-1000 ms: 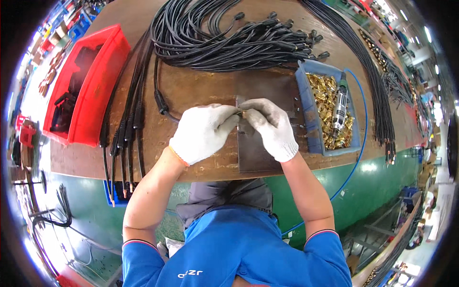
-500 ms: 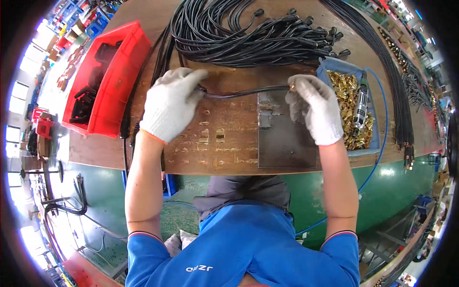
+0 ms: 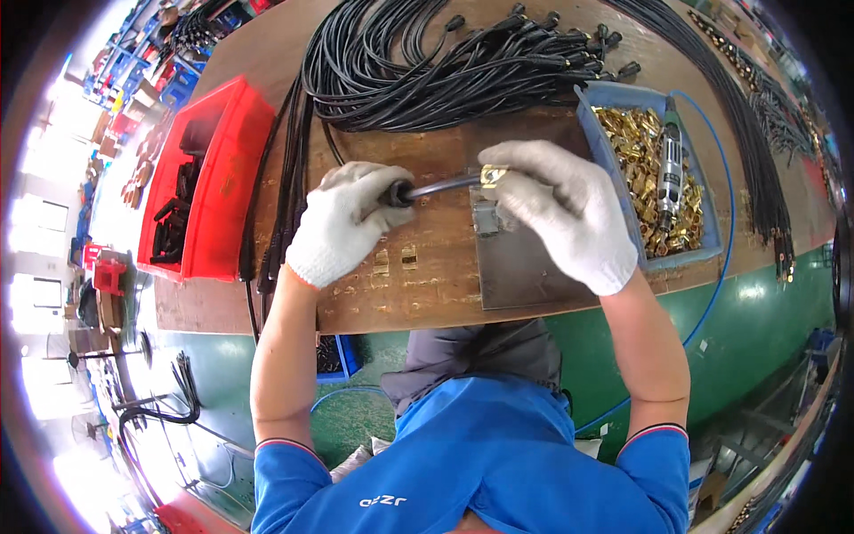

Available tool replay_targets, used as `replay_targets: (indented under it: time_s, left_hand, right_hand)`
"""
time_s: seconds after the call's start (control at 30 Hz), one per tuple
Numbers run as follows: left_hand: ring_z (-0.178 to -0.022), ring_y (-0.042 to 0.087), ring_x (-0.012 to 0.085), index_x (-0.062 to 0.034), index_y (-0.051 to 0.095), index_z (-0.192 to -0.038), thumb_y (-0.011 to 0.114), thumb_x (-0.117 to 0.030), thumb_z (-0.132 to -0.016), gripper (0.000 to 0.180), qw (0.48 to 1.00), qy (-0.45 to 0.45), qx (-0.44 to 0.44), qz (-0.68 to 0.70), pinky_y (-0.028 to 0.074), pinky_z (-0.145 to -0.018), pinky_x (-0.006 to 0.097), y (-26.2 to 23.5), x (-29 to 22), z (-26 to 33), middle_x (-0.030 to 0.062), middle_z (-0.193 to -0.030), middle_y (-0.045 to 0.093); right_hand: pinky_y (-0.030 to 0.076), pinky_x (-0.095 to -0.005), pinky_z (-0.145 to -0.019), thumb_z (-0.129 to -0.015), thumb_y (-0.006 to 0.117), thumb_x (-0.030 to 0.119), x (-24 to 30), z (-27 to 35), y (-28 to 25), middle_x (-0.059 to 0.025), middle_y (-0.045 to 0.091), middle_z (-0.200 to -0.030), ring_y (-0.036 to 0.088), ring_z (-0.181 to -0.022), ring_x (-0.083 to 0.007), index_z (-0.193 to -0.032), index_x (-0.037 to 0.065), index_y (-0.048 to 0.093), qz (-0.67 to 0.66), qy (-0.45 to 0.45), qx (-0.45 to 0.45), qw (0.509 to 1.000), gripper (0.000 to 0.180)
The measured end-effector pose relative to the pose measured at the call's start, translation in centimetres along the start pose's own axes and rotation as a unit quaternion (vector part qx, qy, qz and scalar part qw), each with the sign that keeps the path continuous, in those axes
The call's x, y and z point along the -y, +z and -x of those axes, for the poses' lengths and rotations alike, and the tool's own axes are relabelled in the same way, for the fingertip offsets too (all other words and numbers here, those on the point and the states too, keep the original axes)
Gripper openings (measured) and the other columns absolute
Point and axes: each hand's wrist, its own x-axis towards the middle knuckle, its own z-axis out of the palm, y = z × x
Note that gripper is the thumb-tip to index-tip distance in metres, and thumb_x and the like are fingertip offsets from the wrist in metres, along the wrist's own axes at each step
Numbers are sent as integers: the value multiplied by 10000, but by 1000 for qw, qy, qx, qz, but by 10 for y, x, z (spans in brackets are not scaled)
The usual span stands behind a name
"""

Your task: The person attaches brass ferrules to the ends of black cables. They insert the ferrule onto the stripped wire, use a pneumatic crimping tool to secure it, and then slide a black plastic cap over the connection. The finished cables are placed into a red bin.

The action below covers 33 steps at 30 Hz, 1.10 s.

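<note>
**Both gloved hands on one black cable over the bench**

The wooden workbench runs across in front of me, its green front edge below. Along its far side lies a big heap of black cables, looped and bundled, with more laid out in a long row to my right. To my left sits a red plastic bin holding dark parts. To my right a blue tray is full of brass fittings, with a slim silver rotary tool lying on top of them. A dark metal plate rests flat on the bench under my right wrist.

My left hand, in a white knit glove, is curled tight around the black cable near its thick collar. The cable runs level, just above the bench, across to my right hand. That hand, gloved the same, is closed over the cable's other end, where a small brass fitting shows at my fingertips
</note>
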Motion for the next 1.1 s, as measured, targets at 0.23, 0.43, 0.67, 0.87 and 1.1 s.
replay_targets:
  time_s: [0.23,0.43,0.67,0.87,1.1]
  left_hand:
    - [-1030,699,401,-87,692,-1284,803,-136,-870,432,994,26,23,102,540,-952,476,1,-26,7,159,-1067,747]
    - [-935,753,294,-40,650,-1275,798,-7,-859,443,984,-17,-18,177,604,-829,408,12,-24,19,161,-1033,744]
    - [-909,714,156,-21,643,-1172,839,-9,-836,389,974,-28,-52,217,576,-846,326,16,-28,21,96,-1003,762]
    - [-836,743,313,-66,714,-1187,909,-104,-766,466,994,57,-34,89,591,-785,409,14,-27,16,127,-977,772]
    - [-839,724,354,-98,758,-1129,880,-160,-755,398,994,60,-25,86,564,-761,437,18,-43,13,112,-895,743]
  right_hand:
    - [565,-261,-680,-974,816,125,-13,13,10,-58,764,-920,696,-747,-78,-1177,49,732,23,-65,-24,997,233]
    - [576,-277,-684,-970,808,95,-7,22,12,-67,764,-915,719,-746,-115,-1142,53,719,39,-106,-1,994,198]
    - [601,-281,-561,-912,841,3,-5,27,17,-118,809,-1004,787,-709,-175,-1145,19,706,94,-208,36,973,270]
    - [619,-339,-693,-930,845,95,-13,31,20,-128,794,-970,801,-811,-263,-1134,43,728,42,-153,5,987,241]
    - [628,-267,-767,-970,804,3,-18,33,22,-115,802,-1053,757,-909,-97,-1166,-11,721,44,-122,25,991,214]
